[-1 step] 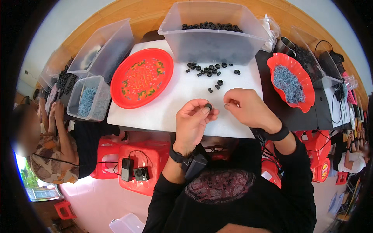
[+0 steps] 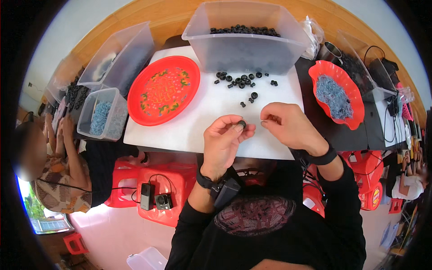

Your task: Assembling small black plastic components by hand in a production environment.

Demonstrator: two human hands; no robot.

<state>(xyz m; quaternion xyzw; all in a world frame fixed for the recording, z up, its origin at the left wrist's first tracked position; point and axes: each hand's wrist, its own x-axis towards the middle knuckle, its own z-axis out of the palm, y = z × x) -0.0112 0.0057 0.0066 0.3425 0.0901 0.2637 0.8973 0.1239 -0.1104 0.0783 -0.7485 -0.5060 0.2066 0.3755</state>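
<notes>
My left hand (image 2: pixel 225 138) is closed, its thumb and fingers pinching a small round black part (image 2: pixel 242 123) above the front of the white table sheet. Just to its right, my right hand (image 2: pixel 290 126) is closed with thumb and forefinger together. Whatever lies at those fingertips is too small to make out. The two hands do not touch. Beyond them, a loose cluster of similar black parts (image 2: pixel 243 83) lies scattered on the white sheet (image 2: pixel 279 94), some round and some narrow-waisted.
A large clear bin (image 2: pixel 247 54) with black parts stands behind the cluster. To the left are a red patterned tray (image 2: pixel 189 74) and a clear tub (image 2: pixel 118 110) of bluish bits. A red scalloped dish (image 2: pixel 355 101) holds more such bits on the right. Another person (image 2: pixel 67 180) sits at far left.
</notes>
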